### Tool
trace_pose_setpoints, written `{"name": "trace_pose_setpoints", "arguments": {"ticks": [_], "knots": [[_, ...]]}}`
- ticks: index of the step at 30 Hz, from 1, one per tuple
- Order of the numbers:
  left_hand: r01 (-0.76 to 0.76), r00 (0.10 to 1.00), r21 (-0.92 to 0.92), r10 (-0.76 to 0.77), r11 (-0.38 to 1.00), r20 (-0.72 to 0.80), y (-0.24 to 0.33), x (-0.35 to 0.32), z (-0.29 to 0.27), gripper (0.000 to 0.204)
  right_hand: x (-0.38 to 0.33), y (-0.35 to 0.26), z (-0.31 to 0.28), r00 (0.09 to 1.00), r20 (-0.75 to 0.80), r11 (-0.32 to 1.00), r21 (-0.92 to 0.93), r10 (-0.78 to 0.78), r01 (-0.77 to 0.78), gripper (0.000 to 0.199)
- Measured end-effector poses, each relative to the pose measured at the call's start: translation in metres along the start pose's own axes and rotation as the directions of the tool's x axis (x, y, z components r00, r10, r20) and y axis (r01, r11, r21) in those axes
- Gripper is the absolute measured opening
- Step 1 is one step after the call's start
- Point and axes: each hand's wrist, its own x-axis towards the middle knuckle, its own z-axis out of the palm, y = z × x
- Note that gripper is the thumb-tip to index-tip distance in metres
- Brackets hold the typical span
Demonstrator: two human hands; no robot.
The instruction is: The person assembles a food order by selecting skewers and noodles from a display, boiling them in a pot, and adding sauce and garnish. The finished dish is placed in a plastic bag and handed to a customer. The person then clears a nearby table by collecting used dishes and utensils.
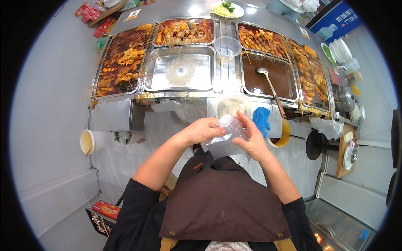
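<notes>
In front of my apron I have a clear plastic bag. My left hand is closed on one side of it, thumb laid over the film. On the other side, my right hand has its thumb and fingers apart around the bag, seemingly touching its edge. Just beyond the bag stands a round, clear-walled tub with pale contents, partly covered by the bag and my fingers. To the right of that tub lies a crumpled blue cloth.
Skewer trays line the counter, beside a nearly bare metal tray. A ladle rests in a tray of brown sauce, its handle jutting toward me. A clear bowl sits between trays. A yellow bucket stands below.
</notes>
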Motion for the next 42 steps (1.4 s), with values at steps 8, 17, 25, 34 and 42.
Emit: {"name": "trace_pose_setpoints", "arguments": {"ticks": [8,17,25,34,42], "knots": [[-0.065,0.995,0.426,0.090,0.902,-0.039,0.006,-0.022,0.014,0.025,0.021,0.016,0.018,0.950,-0.179,0.889,0.429,0.255,-0.158,0.033],[-0.042,0.993,0.071,0.049,0.997,-0.103,0.000,-0.015,0.012,0.030,0.015,0.024,0.023,0.965,-0.235,0.974,0.217,0.116,-0.064,0.035],[0.015,0.998,-0.038,-0.018,0.999,-0.068,-0.011,-0.008,0.012,0.023,0.026,0.050,0.003,0.902,-0.081,0.849,0.382,0.424,-0.365,0.034],[-0.103,0.945,-0.035,0.087,0.994,-0.317,-0.018,0.001,0.026,0.017,-0.006,0.031,0.000,0.958,-0.013,0.932,0.235,0.286,-0.275,0.020],[-0.031,0.969,-0.039,0.020,0.999,-0.246,-0.020,0.012,0.048,0.018,0.009,0.057,0.003,0.888,0.142,0.790,0.410,0.438,-0.455,0.022]]}}
